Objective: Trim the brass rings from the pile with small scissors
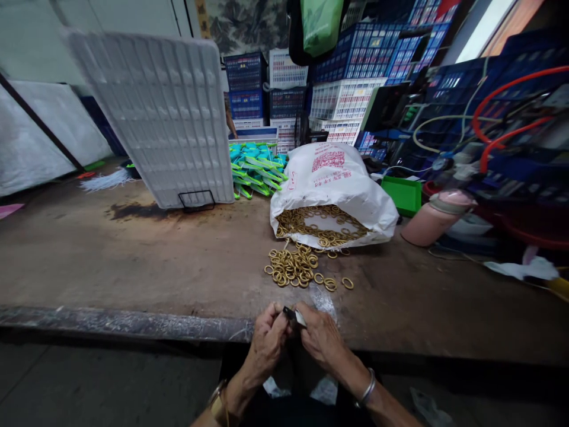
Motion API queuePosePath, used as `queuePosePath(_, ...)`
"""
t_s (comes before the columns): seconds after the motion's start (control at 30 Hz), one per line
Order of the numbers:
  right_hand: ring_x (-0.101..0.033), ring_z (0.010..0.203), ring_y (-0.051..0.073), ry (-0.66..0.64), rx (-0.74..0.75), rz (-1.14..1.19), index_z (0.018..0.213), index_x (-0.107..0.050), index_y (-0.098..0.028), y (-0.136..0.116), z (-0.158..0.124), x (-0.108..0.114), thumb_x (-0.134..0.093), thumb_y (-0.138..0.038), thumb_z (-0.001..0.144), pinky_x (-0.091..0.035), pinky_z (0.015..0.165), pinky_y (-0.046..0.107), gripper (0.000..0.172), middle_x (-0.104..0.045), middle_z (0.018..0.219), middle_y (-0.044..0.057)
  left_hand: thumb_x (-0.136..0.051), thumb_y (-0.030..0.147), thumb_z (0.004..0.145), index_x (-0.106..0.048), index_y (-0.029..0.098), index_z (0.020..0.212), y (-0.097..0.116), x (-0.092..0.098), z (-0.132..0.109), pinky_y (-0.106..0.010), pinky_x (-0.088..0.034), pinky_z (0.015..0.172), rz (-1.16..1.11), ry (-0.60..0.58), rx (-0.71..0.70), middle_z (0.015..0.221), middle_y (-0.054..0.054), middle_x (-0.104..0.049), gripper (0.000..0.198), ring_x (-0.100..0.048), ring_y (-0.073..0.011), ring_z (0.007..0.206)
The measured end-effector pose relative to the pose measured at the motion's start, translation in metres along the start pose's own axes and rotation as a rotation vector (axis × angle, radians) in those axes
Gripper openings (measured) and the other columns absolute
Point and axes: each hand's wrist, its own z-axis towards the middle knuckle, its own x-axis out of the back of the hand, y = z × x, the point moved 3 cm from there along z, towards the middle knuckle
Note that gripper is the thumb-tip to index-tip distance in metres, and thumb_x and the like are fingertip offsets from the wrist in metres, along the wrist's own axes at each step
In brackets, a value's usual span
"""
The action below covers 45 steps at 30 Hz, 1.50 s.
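At the table's front edge, my left hand (pixel 269 332) and my right hand (pixel 322 335) meet with fingers closed. Between them is a small object with a black part (pixel 288 312) at the left fingertips and a white part (pixel 301 319) by the right fingers. Its kind is too small to make out. Just beyond my hands lies a loose pile of gold-coloured rings (pixel 291 267), with a few single rings to its right. Behind the pile, a white woven sack (pixel 333 178) lies on its side, its mouth towards me and many more rings inside.
A white ribbed tray (pixel 164 118) stands upright on the wooden table (pixel 133 255) at left. Green and blue plastic pieces (pixel 255 169) lie behind. A green tray (pixel 402 196) and pink bottle (pixel 438 216) are right of the sack. Stacked crates (pixel 340 98) fill the back.
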Motion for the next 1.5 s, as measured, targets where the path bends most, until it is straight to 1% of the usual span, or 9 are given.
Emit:
queuePosePath(0.2,-0.047,0.054,0.013,0.006,-0.125,-0.113,0.083,-0.051,-0.019,0.014,0.002,0.006,-0.038,-0.007,0.060,-0.022,0.051,0.024,0.028,-0.056,0.062,0.000,-0.053,0.049,0.072,-0.041,0.017,0.062,0.009,-0.005,-0.011,-0.017,-0.019,0.039,-0.053,-0.031,0.041,0.049,0.008,-0.037,0.036,-0.025,-0.0031,0.039)
queuePosePath(0.37,-0.047,0.053,0.012,0.165,-0.421,-0.201,0.081,-0.053,-0.017,0.069,-0.003,0.045,-0.036,-0.008,0.072,-0.020,0.050,0.023,0.022,-0.055,0.059,0.001,-0.053,0.044,0.074,-0.044,0.016,0.066,0.016,-0.007,-0.017,-0.015,-0.017,0.036,-0.189,-0.143,0.126,0.053,0.005,-0.047,0.030,-0.028,-0.0018,0.038)
queuePosePath(0.53,-0.051,0.057,0.013,0.313,-0.614,-0.168,0.084,-0.052,-0.017,0.116,-0.005,0.073,-0.039,-0.024,0.081,-0.023,0.051,0.022,0.015,-0.058,0.067,0.004,-0.057,0.045,0.071,-0.050,0.014,0.073,0.007,-0.007,-0.007,-0.014,-0.022,0.032,-0.352,-0.102,0.252,0.069,-0.002,-0.056,0.032,-0.038,-0.0034,0.042)
queuePosePath(0.73,-0.057,0.068,0.017,0.200,-0.659,-0.213,0.088,-0.053,-0.018,0.124,0.011,0.065,-0.040,-0.041,0.081,-0.024,0.051,0.023,0.027,-0.062,0.079,0.006,-0.057,0.033,0.073,-0.050,0.015,0.081,0.002,-0.009,-0.004,-0.015,-0.030,0.032,-0.443,-0.133,0.232,0.074,-0.005,-0.060,0.021,-0.049,-0.0085,0.048)
queuePosePath(0.83,-0.057,0.073,0.017,0.191,-0.632,-0.278,0.090,-0.052,-0.019,0.123,0.017,0.062,-0.039,-0.036,0.082,-0.025,0.053,0.024,0.023,-0.062,0.085,0.008,-0.057,0.028,0.072,-0.051,0.016,0.093,0.001,-0.005,-0.003,-0.015,-0.031,0.033,-0.493,-0.139,0.256,0.070,-0.004,-0.059,0.025,-0.050,-0.0097,0.050)
queuePosePath(0.93,-0.057,0.072,0.017,0.175,-0.638,-0.312,0.089,-0.052,-0.018,0.124,0.018,0.062,-0.040,-0.028,0.081,-0.026,0.054,0.024,0.017,-0.061,0.085,0.008,-0.056,0.030,0.073,-0.055,0.013,0.080,-0.003,-0.001,0.000,-0.015,-0.034,0.037,-0.573,-0.140,0.310,0.071,-0.004,-0.057,0.018,-0.051,-0.0094,0.055)
queuePosePath(1.07,-0.055,0.067,0.015,0.222,-0.550,-0.243,0.084,-0.050,-0.018,0.111,0.015,0.061,-0.039,-0.023,0.080,-0.027,0.054,0.023,0.013,-0.059,0.078,0.006,-0.059,0.034,0.071,-0.049,0.013,0.061,-0.011,0.001,0.004,-0.016,-0.034,0.040,-0.609,-0.079,0.360,0.071,-0.004,-0.056,0.025,-0.052,-0.0090,0.057)
queuePosePath(1.33,-0.049,0.061,0.012,0.190,-0.043,0.234,0.078,-0.046,-0.020,0.019,0.010,0.028,-0.041,-0.014,0.074,-0.032,0.057,0.021,0.008,-0.052,0.066,-0.001,-0.059,0.045,0.069,-0.048,0.019,0.083,-0.009,-0.003,0.006,-0.014,-0.018,0.034,-0.299,0.006,0.242,0.055,0.007,-0.045,0.032,-0.033,-0.0034,0.039)
queuePosePath(1.5,-0.046,0.058,0.010,0.117,0.022,0.370,0.076,-0.047,-0.020,-0.006,0.011,0.018,-0.042,-0.022,0.078,-0.032,0.054,0.020,0.006,-0.050,0.064,-0.003,-0.059,0.046,0.067,-0.046,0.017,0.065,-0.006,0.001,0.007,-0.016,-0.020,0.037,-0.145,-0.002,0.162,0.046,0.009,-0.033,0.033,-0.024,-0.0031,0.038)
